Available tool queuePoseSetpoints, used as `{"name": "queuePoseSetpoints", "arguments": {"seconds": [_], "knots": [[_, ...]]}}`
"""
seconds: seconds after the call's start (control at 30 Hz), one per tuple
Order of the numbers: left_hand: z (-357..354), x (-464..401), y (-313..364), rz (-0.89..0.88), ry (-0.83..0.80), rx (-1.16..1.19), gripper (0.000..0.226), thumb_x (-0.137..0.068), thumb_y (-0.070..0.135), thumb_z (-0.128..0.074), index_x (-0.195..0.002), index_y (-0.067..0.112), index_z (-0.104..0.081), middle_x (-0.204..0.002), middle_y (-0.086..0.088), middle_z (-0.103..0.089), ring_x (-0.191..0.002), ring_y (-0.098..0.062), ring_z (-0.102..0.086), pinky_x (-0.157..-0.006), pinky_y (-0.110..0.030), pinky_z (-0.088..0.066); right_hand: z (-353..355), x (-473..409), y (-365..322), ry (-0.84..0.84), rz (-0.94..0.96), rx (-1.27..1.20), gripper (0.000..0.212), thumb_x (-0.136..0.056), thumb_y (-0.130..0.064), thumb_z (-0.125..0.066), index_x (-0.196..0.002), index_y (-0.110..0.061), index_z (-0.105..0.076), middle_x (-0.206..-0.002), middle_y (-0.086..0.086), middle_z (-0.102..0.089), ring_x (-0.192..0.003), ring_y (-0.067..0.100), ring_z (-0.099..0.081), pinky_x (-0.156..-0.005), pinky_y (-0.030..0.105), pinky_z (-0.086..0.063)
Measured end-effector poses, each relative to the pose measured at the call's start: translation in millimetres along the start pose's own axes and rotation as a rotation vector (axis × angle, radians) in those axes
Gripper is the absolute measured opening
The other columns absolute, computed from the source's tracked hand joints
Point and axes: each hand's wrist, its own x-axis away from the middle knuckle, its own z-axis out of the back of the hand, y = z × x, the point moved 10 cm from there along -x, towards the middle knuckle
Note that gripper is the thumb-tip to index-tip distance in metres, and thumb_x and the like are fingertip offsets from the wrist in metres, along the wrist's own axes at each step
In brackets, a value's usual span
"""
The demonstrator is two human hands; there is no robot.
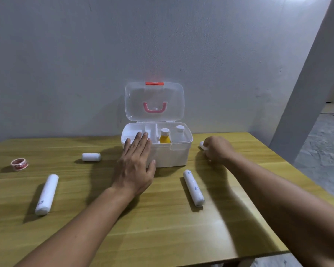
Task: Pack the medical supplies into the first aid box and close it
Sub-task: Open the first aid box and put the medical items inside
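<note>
The white first aid box point(174, 157) stands at the back of the wooden table, its clear lid point(154, 101) raised. Inside stand a yellow bottle point(164, 138) and a clear bottle point(179, 132). My left hand point(136, 164) lies flat and open against the box's front left wall, fingertips over the rim. To the right of the box, my right hand point(217, 149) is closed on a small white gauze roll point(202, 145), mostly hidden. Loose on the table: a short gauze roll point(91, 157), two long wrapped rolls point(47, 194) point(193, 187), and a tape roll point(19, 164).
A grey wall rises right behind the box. The table's right edge point(274, 170) drops to a concrete floor, with a wall corner beyond it. The near table edge runs under my forearms.
</note>
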Motion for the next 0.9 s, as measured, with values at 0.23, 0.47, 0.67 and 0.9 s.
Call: {"name": "queuePoseSetpoints", "arguments": {"seconds": [0.23, 0.47, 0.67, 0.9], "knots": [[-3, -2, -1, 0.039, -0.015, 0.009, 0.069, -0.082, 0.038, -0.036, -0.137, -0.002, -0.046, -0.148, -0.017, -0.041, -0.142, -0.029, -0.031, -0.118, -0.045, -0.014, -9, 57, -22, -0.459, -0.028, -0.202, 0.060, -0.074, 0.000, -0.075, -0.127, -0.020, -0.053, -0.098, 0.018, -0.068, -0.068, 0.030, -0.072, -0.054, 0.037, -0.061], [1, -4, 2, 0.033, -0.033, -0.018, 0.076, -0.080, 0.044, -0.030, -0.140, -0.001, -0.042, -0.152, -0.017, -0.036, -0.145, -0.030, -0.026, -0.119, -0.043, -0.010, -9, 91, -63, -0.492, 0.065, -0.083, 0.042, -0.095, -0.041, -0.051, -0.119, -0.009, -0.062, -0.107, 0.016, -0.066, -0.080, 0.029, -0.071, -0.048, 0.039, -0.060], [1, -7, 0, 0.051, -0.141, -0.039, 0.068, -0.093, 0.042, -0.038, -0.150, 0.008, -0.023, -0.161, -0.007, -0.015, -0.150, -0.019, -0.005, -0.122, -0.037, 0.000, -9, 99, -88, -0.411, 0.162, 0.074, 0.027, -0.080, -0.032, -0.068, -0.097, -0.011, -0.069, -0.093, 0.012, -0.067, -0.067, 0.029, -0.072, -0.046, 0.036, -0.060], [0, -7, 1, 0.070, -0.215, -0.044, 0.070, -0.094, 0.041, -0.042, -0.151, 0.009, -0.017, -0.162, -0.006, -0.008, -0.150, -0.017, 0.001, -0.122, -0.037, 0.003, 113, 84, -88, 0.240, 0.194, -0.343, 0.029, -0.080, -0.035, -0.072, -0.105, -0.021, -0.069, -0.099, 0.009, -0.071, -0.083, 0.024, -0.066, -0.069, 0.032, -0.053]]}}
